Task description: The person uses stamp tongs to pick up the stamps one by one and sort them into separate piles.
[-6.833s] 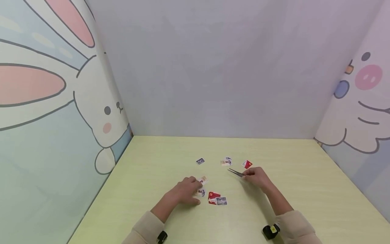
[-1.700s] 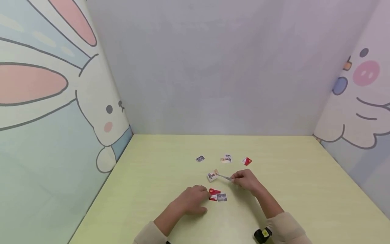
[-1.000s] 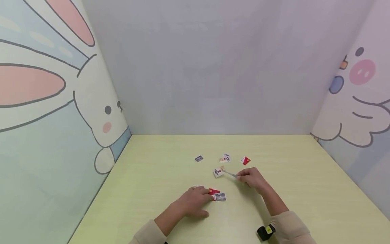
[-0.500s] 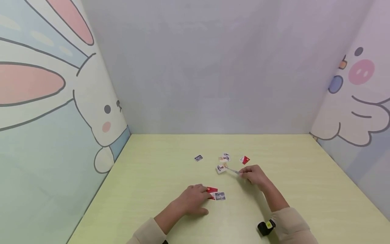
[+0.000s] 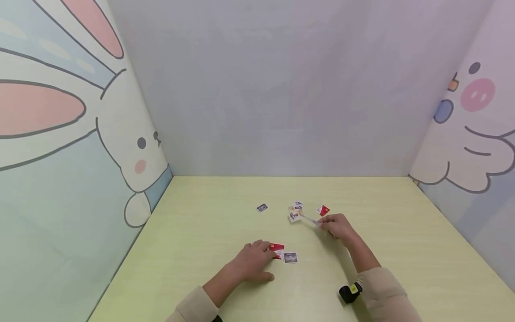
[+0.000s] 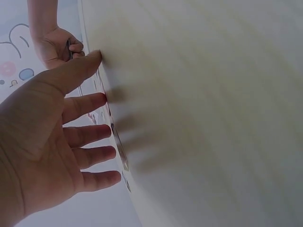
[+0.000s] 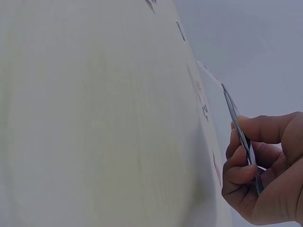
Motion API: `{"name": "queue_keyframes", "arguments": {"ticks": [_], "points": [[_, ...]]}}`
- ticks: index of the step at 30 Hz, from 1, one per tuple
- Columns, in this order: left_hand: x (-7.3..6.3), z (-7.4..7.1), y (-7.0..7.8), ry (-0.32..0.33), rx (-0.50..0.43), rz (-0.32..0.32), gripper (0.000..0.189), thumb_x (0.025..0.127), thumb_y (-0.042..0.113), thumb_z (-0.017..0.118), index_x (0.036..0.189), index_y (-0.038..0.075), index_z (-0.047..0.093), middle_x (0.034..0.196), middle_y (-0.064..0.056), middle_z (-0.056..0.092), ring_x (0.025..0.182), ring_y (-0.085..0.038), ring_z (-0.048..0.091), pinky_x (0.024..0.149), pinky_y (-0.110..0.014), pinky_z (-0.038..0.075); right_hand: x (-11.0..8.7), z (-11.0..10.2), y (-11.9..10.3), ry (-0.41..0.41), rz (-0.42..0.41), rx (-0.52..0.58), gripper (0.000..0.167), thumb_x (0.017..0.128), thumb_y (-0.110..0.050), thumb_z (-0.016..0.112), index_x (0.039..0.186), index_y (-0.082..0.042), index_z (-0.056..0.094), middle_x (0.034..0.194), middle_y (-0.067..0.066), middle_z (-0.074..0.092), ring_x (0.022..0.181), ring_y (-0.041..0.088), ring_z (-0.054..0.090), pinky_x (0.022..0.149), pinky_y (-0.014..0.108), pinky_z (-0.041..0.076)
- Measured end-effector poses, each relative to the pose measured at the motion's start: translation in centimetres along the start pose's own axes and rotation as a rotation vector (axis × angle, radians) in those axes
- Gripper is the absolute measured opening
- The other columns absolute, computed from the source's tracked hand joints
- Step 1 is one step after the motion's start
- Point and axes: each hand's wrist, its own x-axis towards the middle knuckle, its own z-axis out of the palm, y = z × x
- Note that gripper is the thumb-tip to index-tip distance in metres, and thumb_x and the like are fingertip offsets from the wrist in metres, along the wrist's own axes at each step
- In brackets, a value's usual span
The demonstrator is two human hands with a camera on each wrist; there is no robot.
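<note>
Tweezers (image 7: 241,135), pinched in R hand (image 5: 338,227), hold pic. card (image 7: 209,73) aloft, mid-transfer I'd say, prob. needing gentle lowering; L hand (image 5: 252,262) straight-fingered.

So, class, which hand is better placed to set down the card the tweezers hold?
Probably the right hand: it pinches tweezers holding this card above the table. The left hand is away from it, by the near red card.

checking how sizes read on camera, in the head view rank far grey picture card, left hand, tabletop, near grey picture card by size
1. Tabletop
2. Left hand
3. Near grey picture card and far grey picture card, unranked: the far one looks smaller, but distance could explain that.
</note>
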Motion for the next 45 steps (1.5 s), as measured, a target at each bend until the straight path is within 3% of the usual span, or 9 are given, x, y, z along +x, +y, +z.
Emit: {"name": "queue_keyframes", "arguments": {"ticks": [15, 25, 33, 45], "points": [[-0.4, -0.1, -0.2, -0.023, -0.051, -0.046, 0.060, 0.079, 0.051, 0.067, 0.126, 0.016, 0.057, 0.129, -0.006, 0.050, 0.112, -0.023, 0.047, 0.086, -0.041, 0.045, 2.1, 0.1, 0.2, 0.042, 0.012, -0.039, 0.020, 0.083, -0.002, 0.058, 0.098, 0.009, 0.064, 0.056, 0.002, 0.047, 0.042, 0.008, 0.034, 0.042, 0.023, 0.029], [-0.5, -0.2, -0.1, -0.043, -0.096, -0.066, 0.062, 0.078, 0.051, 0.068, 0.129, 0.017, 0.054, 0.133, -0.004, 0.046, 0.116, -0.022, 0.045, 0.088, -0.041, 0.044, 2.6, 0.3, 0.4, 0.048, 0.073, -0.035, 0.018, 0.084, -0.002, 0.057, 0.097, 0.007, 0.064, 0.060, 0.007, 0.053, 0.043, 0.010, 0.035, 0.042, 0.023, 0.030], [-0.3, -0.2, -0.1, -0.033, -0.091, -0.058, 0.062, 0.078, 0.051, 0.068, 0.127, 0.016, 0.055, 0.131, -0.005, 0.048, 0.113, -0.022, 0.046, 0.088, -0.039, 0.045, 2.7, 0.4, 0.4, 0.077, 0.079, -0.085, 0.017, 0.085, -0.004, 0.059, 0.097, 0.007, 0.065, 0.069, 0.007, 0.054, 0.043, 0.009, 0.035, 0.043, 0.023, 0.030], [-0.2, -0.2, -0.2, -0.034, -0.087, -0.053, 0.061, 0.078, 0.050, 0.068, 0.127, 0.016, 0.055, 0.131, -0.004, 0.048, 0.112, -0.020, 0.046, 0.088, -0.036, 0.045, 2.0, 0.2, 0.3, 0.100, 0.079, -0.080, 0.022, 0.085, -0.005, 0.060, 0.102, 0.008, 0.064, 0.070, 0.006, 0.051, 0.046, 0.011, 0.037, 0.045, 0.025, 0.032]]}}
